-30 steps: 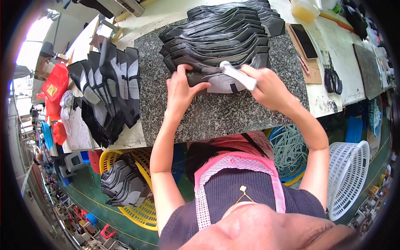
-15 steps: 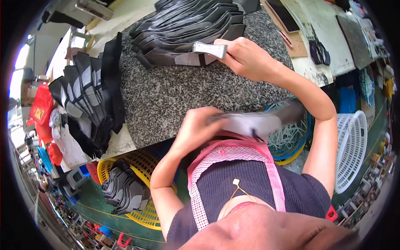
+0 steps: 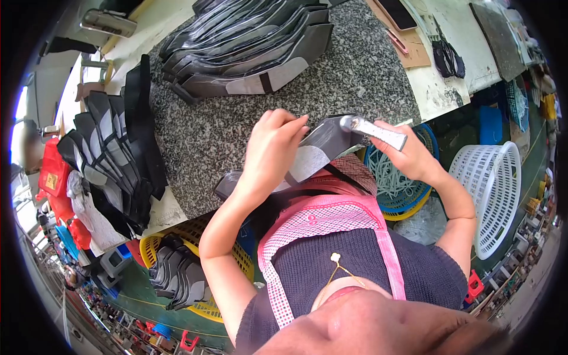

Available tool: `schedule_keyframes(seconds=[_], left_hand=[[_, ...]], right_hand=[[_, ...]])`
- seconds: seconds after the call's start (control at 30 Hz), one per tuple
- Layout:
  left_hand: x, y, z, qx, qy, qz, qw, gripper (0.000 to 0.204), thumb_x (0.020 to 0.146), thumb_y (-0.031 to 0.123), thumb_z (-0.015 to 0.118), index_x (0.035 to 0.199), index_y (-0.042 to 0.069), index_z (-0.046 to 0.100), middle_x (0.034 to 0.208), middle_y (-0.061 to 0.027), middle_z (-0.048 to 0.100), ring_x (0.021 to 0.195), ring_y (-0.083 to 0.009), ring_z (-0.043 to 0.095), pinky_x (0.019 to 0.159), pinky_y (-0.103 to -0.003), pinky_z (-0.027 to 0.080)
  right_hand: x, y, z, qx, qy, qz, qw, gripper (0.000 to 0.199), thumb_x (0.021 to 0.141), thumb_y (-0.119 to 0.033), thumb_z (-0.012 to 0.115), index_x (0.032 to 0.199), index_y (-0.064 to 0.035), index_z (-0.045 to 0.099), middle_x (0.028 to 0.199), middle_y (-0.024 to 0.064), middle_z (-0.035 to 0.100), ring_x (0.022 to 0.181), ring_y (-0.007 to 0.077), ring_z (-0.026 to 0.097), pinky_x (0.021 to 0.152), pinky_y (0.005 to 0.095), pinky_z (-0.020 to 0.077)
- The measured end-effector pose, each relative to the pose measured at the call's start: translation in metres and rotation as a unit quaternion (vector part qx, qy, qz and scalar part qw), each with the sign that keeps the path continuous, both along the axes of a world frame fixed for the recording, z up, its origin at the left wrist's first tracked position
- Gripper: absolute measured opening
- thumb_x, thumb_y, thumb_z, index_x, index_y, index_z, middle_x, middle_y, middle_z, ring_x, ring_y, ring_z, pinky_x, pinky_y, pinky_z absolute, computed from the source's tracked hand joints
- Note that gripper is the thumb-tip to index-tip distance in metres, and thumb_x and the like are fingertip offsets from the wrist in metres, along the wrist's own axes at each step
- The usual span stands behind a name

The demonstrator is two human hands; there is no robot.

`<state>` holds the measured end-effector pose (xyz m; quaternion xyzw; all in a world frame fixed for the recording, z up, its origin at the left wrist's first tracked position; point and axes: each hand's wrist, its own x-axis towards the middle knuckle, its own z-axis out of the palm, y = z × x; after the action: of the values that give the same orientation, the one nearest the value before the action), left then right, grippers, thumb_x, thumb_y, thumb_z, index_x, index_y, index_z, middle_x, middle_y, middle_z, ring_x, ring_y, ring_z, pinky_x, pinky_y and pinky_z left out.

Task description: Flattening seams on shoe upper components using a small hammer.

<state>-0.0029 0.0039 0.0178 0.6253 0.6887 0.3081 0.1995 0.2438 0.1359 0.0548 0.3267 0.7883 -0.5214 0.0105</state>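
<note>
A curved black-and-grey piece, like a shoe upper point(image 3: 310, 161), lies at the near edge of the stone slab point(image 3: 207, 127). My left hand point(image 3: 272, 148) is closed on its upper edge, with the fingertips bent over it. In my right hand point(image 3: 411, 157) is a hammer point(image 3: 378, 131) with a silver head: one end round, the other flared and flat. Its round end is against or just above the right end of the piece; I cannot tell which. The handle is hidden by my fingers. Beyond, a pile of similar shoe uppers point(image 3: 254, 44) covers the slab's far part.
More black-and-grey pieces point(image 3: 112, 148) fan out on the left of the table. Below stand a yellow basket point(image 3: 242, 263) with further pieces, a blue basket point(image 3: 431, 177) of pale strips and a white basket point(image 3: 494, 195). A phone point(image 3: 397, 13) lies far right.
My right hand has come down from the pile toward me with the hammer. My left hand has moved up, and the piece now lies tilted at the slab's edge.
</note>
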Motion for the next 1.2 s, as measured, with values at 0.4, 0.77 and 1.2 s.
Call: schedule_keyframes(seconds=[0.4,0.77,1.2], left_hand=[[0.006,0.037,-0.026,0.002,-0.052,-0.069,0.996,0.011,0.076,0.007,0.078,0.086,0.006,0.076,0.082,-0.0036,0.063,0.082,-0.0238,0.057,0.074,-0.036,0.049],[0.013,0.028,-0.022,0.095,0.186,-0.182,0.961,0.022,0.071,0.012,0.064,0.092,0.006,0.065,0.087,-0.0029,0.054,0.09,-0.0209,0.053,0.076,-0.034,0.043],[0.012,0.013,-0.026,0.069,0.009,-0.06,0.996,0.011,0.074,0.007,0.078,0.084,0.004,0.075,0.081,-0.0034,0.065,0.081,-0.0235,0.058,0.074,-0.037,0.048]], right_hand=[[0.003,0.009,-0.011,-0.015,-0.018,0.045,0.999,0.02,0.094,-0.014,0.061,0.102,0.0036,0.057,0.082,0.0247,0.059,0.071,0.0448,0.056,0.061,0.0415,0.044],[-0.022,0.015,-0.003,0.032,0.02,0.006,0.999,0.014,0.091,-0.01,0.051,0.099,0.0014,0.055,0.072,0.0258,0.062,0.073,0.0472,0.062,0.063,0.0526,0.0484],[-0.018,-0.002,-0.013,0.087,0.108,-0.032,0.99,0.017,0.09,-0.006,0.059,0.105,0.0031,0.055,0.076,0.0235,0.058,0.069,0.0457,0.059,0.06,0.0416,0.0453]])
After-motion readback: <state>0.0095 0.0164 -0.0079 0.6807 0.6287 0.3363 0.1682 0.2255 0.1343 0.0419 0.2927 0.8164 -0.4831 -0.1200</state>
